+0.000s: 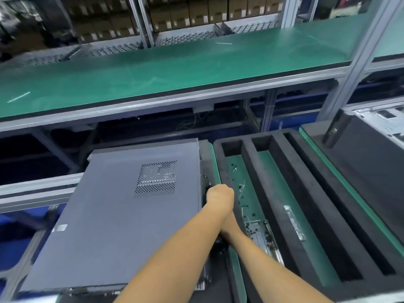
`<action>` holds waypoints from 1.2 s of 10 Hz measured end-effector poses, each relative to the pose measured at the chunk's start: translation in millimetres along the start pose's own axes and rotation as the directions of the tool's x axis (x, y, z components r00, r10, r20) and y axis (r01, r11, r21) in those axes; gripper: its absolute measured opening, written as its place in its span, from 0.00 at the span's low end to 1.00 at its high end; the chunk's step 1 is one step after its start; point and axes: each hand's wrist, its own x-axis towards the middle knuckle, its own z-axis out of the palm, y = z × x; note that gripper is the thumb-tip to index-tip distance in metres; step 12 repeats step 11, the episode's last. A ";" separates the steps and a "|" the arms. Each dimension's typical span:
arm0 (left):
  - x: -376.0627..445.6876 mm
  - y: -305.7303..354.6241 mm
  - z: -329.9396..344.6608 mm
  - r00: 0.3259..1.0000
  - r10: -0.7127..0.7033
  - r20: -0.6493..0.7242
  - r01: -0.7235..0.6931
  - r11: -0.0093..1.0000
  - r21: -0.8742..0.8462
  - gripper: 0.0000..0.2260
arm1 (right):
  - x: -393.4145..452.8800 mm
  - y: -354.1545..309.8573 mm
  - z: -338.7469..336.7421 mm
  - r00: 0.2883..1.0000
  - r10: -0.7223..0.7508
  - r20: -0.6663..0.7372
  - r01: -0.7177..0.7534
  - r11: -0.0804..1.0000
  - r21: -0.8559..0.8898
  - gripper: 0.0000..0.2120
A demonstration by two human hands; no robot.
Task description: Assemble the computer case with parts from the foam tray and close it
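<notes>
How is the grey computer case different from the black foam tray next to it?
The computer case is grey with a flat, closed top panel and a perforated vent; the foam tray is black, with long open slots. The case top is smooth metal, while the tray shows green surface inside its slots, where small parts and a metal bracket lie. The left hand is at the case's right edge, not in the tray. Both lie flat, side by side.

No writing can be read anywhere in this view. A small pale sticker (pixel 60 227) sits on the grey side panel of the computer case (pixel 113 215), but it is too blurred to make out. The white labels on the brown cartons (pixel 196 12) on the far shelf are likewise unreadable.
</notes>
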 end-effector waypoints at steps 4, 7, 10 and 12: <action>-3.5 -1.9 2.6 0.999 -0.015 0.040 0.014 0.999 0.040 0.11 | 8.5 10.4 9.2 0.977 0.195 -0.088 -0.186 0.977 0.103 0.19; -31.2 1.0 -6.8 0.987 0.080 -0.136 -0.083 0.996 -0.021 0.07 | -7.0 4.9 5.4 0.990 0.095 -0.103 -0.091 0.995 0.038 0.05; -59.5 -6.1 -10.4 0.920 -0.105 -0.376 -0.147 0.799 -0.583 0.08 | -30.4 -27.5 -10.5 0.968 -0.061 -0.242 0.077 0.995 0.060 0.08; -70.7 -6.9 -11.0 0.871 -0.262 -0.414 -0.183 0.611 -0.771 0.08 | -41.6 -44.9 -12.1 0.964 -0.131 -0.230 0.126 0.991 -0.033 0.12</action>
